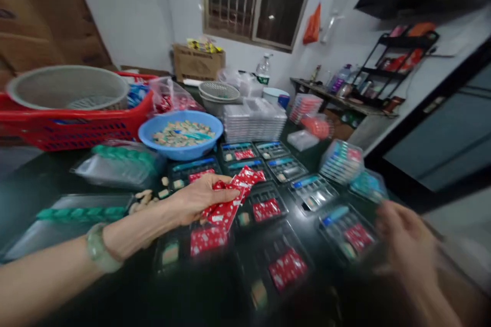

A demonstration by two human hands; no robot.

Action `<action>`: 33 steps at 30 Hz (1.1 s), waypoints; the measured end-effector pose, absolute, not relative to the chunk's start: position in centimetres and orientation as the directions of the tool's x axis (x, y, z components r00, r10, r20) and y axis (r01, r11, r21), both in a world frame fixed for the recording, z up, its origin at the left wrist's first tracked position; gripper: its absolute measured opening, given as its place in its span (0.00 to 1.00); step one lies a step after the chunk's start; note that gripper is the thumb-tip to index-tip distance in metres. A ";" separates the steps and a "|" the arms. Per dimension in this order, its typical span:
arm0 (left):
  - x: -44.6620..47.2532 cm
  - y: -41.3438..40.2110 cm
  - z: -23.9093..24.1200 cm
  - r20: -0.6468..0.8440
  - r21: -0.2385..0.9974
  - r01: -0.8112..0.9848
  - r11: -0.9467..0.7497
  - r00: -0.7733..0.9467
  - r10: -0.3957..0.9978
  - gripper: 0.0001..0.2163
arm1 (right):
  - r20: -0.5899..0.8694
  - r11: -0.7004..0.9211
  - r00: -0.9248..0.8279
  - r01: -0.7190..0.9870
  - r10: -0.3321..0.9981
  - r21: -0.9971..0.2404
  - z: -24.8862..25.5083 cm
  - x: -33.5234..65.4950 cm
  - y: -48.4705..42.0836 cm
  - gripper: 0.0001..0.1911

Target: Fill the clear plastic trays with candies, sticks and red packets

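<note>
My left hand [209,196], with a green bangle on its wrist, is closed round several red packets with a white pattern [230,204], held above the trays in the middle. My right hand [406,240] is smeared by motion at the right, beside a clear plastic tray [347,232] that contains a blue item, a small block and a red packet. Its fingers look curled, but I cannot make out whether they hold anything. Further trays lie in rows; one near tray [274,271] has a red packet and a small block in it.
A blue basin [180,150] of small blocks stands behind the trays, next to stacked clear trays [253,122]. A red basket [84,133] with a grey tub is at the left, bagged green-edged items [118,166] in front. Stacked filled trays [341,161] stand at the right.
</note>
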State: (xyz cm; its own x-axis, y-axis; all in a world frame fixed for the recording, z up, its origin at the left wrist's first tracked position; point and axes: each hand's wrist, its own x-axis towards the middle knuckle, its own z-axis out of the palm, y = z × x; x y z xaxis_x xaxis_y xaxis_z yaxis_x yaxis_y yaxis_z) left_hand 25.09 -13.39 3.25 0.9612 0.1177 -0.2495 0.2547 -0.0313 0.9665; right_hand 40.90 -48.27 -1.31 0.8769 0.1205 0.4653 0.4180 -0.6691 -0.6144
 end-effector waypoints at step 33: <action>23.9 -19.7 -0.7 -0.616 0.712 0.541 0.448 0.787 0.030 0.24 | 0.156 -0.785 0.978 0.202 0.136 -0.586 -6.8 54.0 -44.9 0.03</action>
State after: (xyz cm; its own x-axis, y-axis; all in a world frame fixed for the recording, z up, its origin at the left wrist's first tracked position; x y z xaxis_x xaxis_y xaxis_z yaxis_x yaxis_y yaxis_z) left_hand 23.94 -19.70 -0.70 0.7868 0.0302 -0.6165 0.5405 0.4485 0.7118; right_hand 53.99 -44.86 -6.84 0.9784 0.1360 0.1556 0.2022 -0.7850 -0.5856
